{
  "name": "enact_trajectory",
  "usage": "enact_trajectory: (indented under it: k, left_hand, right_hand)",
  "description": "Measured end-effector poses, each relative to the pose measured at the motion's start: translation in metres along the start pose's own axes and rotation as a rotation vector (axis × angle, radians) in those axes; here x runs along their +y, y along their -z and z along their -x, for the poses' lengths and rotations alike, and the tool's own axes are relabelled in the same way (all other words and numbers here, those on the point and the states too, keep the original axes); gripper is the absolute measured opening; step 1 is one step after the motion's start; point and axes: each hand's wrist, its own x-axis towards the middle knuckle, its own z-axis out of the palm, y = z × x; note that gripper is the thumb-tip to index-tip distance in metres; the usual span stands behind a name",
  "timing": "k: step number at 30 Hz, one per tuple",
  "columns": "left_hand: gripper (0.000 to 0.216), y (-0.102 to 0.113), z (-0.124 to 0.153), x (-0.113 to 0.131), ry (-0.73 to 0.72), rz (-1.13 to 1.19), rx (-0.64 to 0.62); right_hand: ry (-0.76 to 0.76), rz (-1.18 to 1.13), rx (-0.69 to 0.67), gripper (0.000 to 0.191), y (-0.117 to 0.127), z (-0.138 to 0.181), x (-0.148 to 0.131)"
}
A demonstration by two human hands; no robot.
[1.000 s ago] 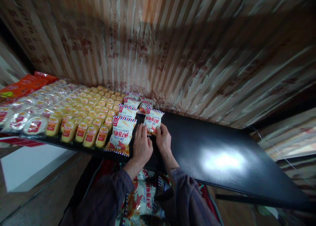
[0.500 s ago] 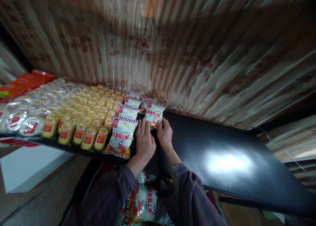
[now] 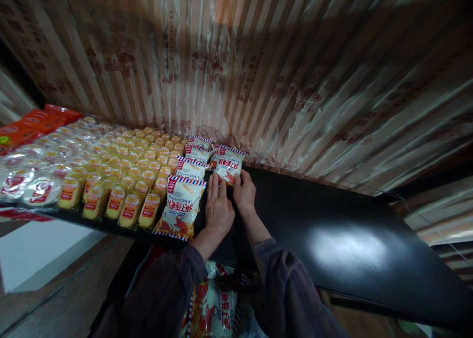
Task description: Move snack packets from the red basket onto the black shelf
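Note:
A white snack bag [image 3: 228, 164] with blue-and-red striped ends and red lettering leans on the black shelf, in front of a similar bag that it mostly hides. At its lower right corner, the curled fingers of my right hand [image 3: 244, 192] grip it. My left hand [image 3: 219, 207] lies with fingers stretched out, fingertips touching the bag's lower left edge. Just left of that hand, a column of matching bags runs back, and the front bag [image 3: 180, 207] shows whole.
Rows of yellow wrapped cakes [image 3: 150, 207] and white wrapped cakes [image 3: 41, 190] fill the shelf's left side, with orange packets [image 3: 33, 123] beyond. The black shelf surface [image 3: 295, 210] extends right. Corrugated, plastic-covered wall [image 3: 229, 82] stands behind. More snack bags [image 3: 210, 308] lie below, between my arms.
The bag at my hands has shifted slightly down and left against the one behind it. Both hands stay close to it, the right one moving slightly left.

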Motion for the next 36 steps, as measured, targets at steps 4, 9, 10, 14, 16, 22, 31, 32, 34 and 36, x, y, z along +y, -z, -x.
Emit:
enact_trajectory:
  k: [4, 9, 10, 14, 16, 22, 31, 32, 34, 36]
  left_hand:
    - [0.06, -0.003, -0.003, -0.001, 0.003, 0.01, 0.013]
    - [0.059, -0.005, -0.005, -0.002, 0.03, -0.004, 0.006]
    - [0.059, -0.005, -0.005, -0.003, 0.031, -0.005, 0.005]
    - [0.058, -0.006, -0.003, -0.004, 0.039, -0.007, 0.006]
    - [0.058, -0.006, -0.003, -0.005, 0.047, -0.003, 0.016]
    - [0.058, -0.005, -0.003, -0.004, 0.062, -0.002, 0.036]
    - [0.056, -0.006, -0.004, -0.004, 0.055, -0.004, 0.055]
    - [0.056, -0.006, -0.004, -0.004, 0.061, -0.005, 0.052]
    - [0.056, -0.005, -0.004, -0.004, 0.069, -0.003, 0.049]
    - [0.057, -0.005, -0.003, -0.004, 0.068, 0.002, 0.053]
  right_hand:
    - [0.003, 0.002, 0.004, 0.038, -0.005, 0.0, 0.0]
    - [-0.011, 0.017, -0.016, 0.04, -0.007, -0.001, -0.001]
    - [-0.012, 0.022, -0.016, 0.04, -0.007, 0.0, -0.001]
    - [-0.013, 0.049, -0.022, 0.038, -0.007, 0.002, -0.001]
    - [-0.023, 0.068, -0.037, 0.038, -0.008, 0.004, 0.0]
    - [0.037, 0.103, 0.008, 0.039, -0.011, 0.004, 0.003]
    - [0.021, 0.018, -0.061, 0.052, -0.012, 0.001, -0.005]
    - [0.001, 0.012, -0.09, 0.053, -0.012, 0.002, -0.006]
    - [-0.025, 0.006, -0.112, 0.058, -0.012, 0.002, -0.006]
    - [-0.029, -0.004, -0.088, 0.064, -0.014, 0.001, -0.004]
